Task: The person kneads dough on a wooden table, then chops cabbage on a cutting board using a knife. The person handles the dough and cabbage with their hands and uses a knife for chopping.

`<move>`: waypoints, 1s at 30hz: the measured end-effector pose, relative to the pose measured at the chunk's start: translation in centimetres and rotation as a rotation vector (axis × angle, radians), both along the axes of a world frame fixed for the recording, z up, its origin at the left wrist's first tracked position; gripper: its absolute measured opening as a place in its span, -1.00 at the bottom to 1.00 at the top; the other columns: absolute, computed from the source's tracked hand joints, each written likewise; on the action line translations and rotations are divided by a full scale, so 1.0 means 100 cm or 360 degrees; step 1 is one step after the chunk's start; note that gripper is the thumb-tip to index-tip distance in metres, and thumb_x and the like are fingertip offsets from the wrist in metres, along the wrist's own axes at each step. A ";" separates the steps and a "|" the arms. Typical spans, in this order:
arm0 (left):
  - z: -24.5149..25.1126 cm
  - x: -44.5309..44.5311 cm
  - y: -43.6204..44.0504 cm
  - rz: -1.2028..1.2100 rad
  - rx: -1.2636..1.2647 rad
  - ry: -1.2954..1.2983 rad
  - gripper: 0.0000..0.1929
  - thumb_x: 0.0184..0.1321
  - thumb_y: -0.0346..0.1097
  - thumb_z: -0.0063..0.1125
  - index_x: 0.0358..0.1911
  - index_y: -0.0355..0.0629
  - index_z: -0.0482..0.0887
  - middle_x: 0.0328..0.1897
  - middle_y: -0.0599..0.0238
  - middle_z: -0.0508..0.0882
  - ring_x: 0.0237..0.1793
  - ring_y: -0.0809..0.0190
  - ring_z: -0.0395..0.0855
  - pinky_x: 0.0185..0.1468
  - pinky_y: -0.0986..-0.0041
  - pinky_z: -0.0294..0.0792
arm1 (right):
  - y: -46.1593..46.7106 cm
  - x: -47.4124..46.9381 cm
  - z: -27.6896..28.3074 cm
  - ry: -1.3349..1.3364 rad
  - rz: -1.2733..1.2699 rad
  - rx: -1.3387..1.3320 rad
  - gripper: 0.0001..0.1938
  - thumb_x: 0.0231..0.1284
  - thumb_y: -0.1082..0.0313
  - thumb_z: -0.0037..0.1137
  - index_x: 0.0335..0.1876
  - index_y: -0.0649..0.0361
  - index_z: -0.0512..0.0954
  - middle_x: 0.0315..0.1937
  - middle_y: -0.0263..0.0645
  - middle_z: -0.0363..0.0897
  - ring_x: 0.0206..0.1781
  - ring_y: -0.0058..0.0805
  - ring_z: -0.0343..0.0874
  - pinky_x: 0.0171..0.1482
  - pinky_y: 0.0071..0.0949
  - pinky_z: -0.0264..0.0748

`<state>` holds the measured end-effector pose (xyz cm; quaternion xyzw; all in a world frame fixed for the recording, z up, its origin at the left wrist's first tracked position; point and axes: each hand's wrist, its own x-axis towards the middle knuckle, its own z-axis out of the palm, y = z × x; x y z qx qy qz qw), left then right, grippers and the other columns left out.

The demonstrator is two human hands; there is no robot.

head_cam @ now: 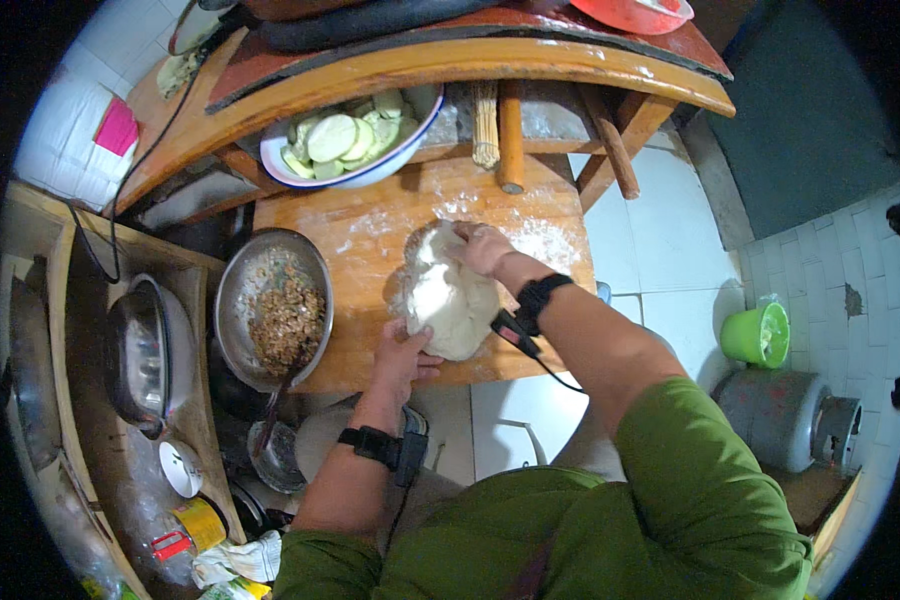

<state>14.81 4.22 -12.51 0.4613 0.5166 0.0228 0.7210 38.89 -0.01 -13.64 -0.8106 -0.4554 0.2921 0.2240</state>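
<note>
A large, soft mass of pale dough (457,307) lies on a floured wooden board (360,262). At its near left edge is my left hand (401,354), the thumb against the dough and the fingers around its lower side. My right hand (484,247) grips the far right part of the dough with bent fingers. Loose white flour (544,244) is scattered on the board beyond my right wrist. To the left, a metal bowl (326,262) holds a brown chopped filling (289,319), with a utensil handle (274,409) sticking out towards me.
An enamel basin (375,174) of sliced pale-green vegetable (334,139) stands under the raised wooden table edge (420,71). A straw brush (485,124) and a wooden rolling pin (511,139) overhang the board. Wooden shelving (210,375) borders the left; a gas cylinder (772,409) lies right.
</note>
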 end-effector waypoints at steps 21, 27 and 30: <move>-0.020 -0.004 -0.049 -0.0780 0.2509 -0.0198 -0.52 0.23 -0.19 0.10 0.27 0.09 0.52 0.40 0.07 0.28 0.37 -0.33 0.24 0.42 -0.22 0.01 | -0.124 -0.122 0.037 -0.0060 0.0352 0.0313 -0.69 0.10 0.39 0.22 -0.02 0.08 0.49 -0.17 0.01 0.52 -0.12 0.08 0.60 -0.13 -0.14 0.60; -0.049 0.029 -0.008 -0.0755 0.2658 -0.0207 -0.47 0.04 -0.21 0.26 0.18 0.21 0.53 0.24 0.14 0.33 0.21 -0.24 0.36 0.11 -0.18 0.25 | -0.085 -0.096 0.010 0.0204 0.0253 0.0039 -0.89 0.29 0.38 0.05 -0.19 0.23 0.47 -0.26 0.12 0.60 -0.10 0.17 0.62 -0.06 -0.03 0.53; -0.050 0.042 0.013 -0.0886 0.2520 -0.0089 -0.51 0.08 -0.20 0.23 0.17 0.26 0.56 0.22 0.08 0.43 0.22 -0.19 0.39 0.12 -0.15 0.29 | -0.061 -0.082 -0.002 0.0245 0.0245 -0.0119 -0.83 0.23 0.39 0.07 -0.13 0.25 0.51 -0.19 0.14 0.63 -0.05 0.14 0.63 0.01 -0.03 0.54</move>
